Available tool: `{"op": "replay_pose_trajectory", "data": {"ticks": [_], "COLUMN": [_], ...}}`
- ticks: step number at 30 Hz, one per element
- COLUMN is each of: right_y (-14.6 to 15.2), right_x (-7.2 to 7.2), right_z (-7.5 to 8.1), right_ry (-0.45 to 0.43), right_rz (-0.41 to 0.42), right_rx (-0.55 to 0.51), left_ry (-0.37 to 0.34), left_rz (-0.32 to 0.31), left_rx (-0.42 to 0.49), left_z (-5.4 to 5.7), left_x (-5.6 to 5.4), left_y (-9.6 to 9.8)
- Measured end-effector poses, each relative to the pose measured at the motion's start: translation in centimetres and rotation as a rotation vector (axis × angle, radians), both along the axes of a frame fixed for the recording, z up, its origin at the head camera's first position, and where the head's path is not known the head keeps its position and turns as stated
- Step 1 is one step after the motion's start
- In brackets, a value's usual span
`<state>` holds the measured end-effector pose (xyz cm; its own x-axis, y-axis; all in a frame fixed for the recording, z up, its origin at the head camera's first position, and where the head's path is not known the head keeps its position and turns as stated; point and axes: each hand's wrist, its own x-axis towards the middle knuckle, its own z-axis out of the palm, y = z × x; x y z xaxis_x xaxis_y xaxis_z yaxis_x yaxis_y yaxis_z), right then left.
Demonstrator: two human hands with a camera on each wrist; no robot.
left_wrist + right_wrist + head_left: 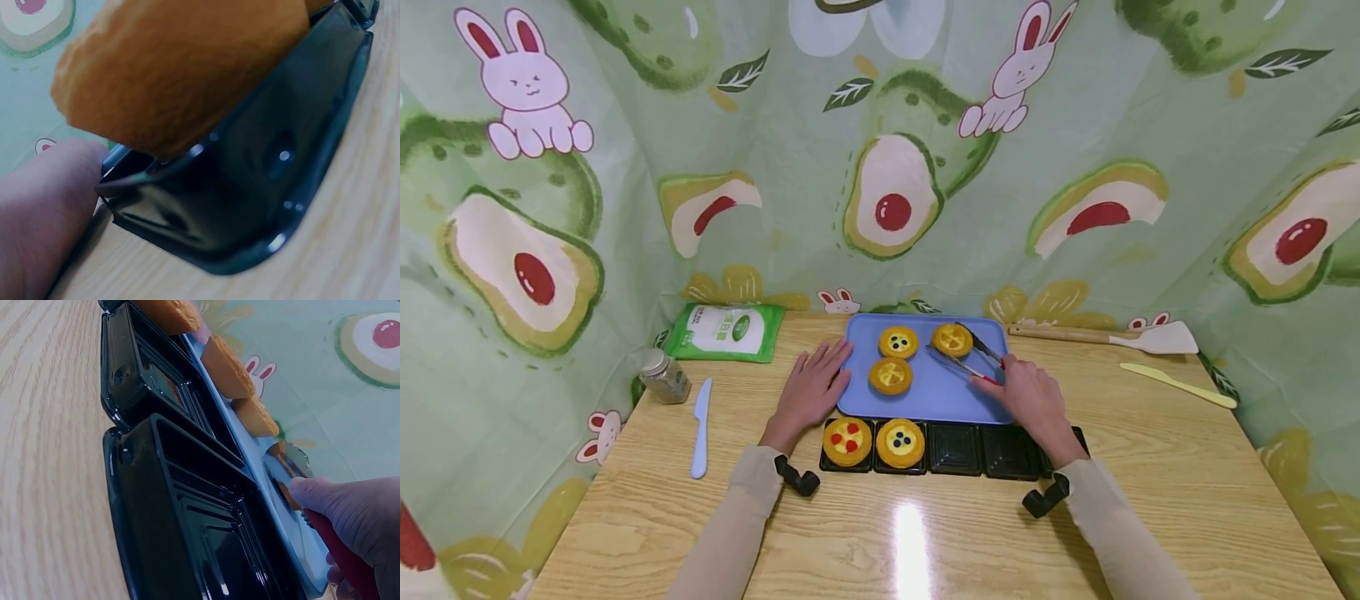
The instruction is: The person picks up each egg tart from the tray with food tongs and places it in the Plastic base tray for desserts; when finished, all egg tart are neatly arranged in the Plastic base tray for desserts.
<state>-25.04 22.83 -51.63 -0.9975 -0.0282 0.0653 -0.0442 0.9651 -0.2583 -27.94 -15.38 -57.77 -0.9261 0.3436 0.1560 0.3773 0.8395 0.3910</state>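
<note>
My right hand [1033, 402] grips tongs with red handles [342, 557] above the right part of a blue tray [951, 402]. The tongs' arms lie on either side of a tart with a crossed yellow top [951, 340]; whether they squeeze it I cannot tell. Two more tarts lie left of it: one dotted with blue berries [898, 342], one with a plain yellow top [891, 377]. On the tray's left edge rests my left hand [808, 390], fingers extended. In front, a row of black square cups [955, 448] holds a red-topped tart [847, 442] and a blue-dotted one [900, 443].
At the left are a green-and-white packet [726, 332], a lidded glass jar [665, 377] and a light blue knife [701, 429]. To the right lie a spatula with a wooden handle [1067, 334] and a yellow knife [1180, 385]. A printed curtain [805, 217] encloses the table.
</note>
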Motion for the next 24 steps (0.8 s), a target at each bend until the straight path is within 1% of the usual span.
{"op": "replay_pose_trajectory", "data": {"ticks": [12,19,24], "right_y": [0.36,0.44,0.55], "right_x": [0.17,0.34,0.61], "right_z": [0.0,0.04,0.01], "right_ry": [0.023,0.06,0.061], "right_rz": [0.011,0.037,0.041], "right_rx": [-0.018,-0.035,-0.039], "left_ry": [0.0,0.008,-0.002], "left_rz": [-0.005,-0.009,-0.005], "left_rx": [-0.001,0.0,0.004], "left_z": [0.2,-0.01,-0.02], "left_x": [-0.02,-0.13,-0.12], "left_y": [-0.1,-0.06,-0.02]}}
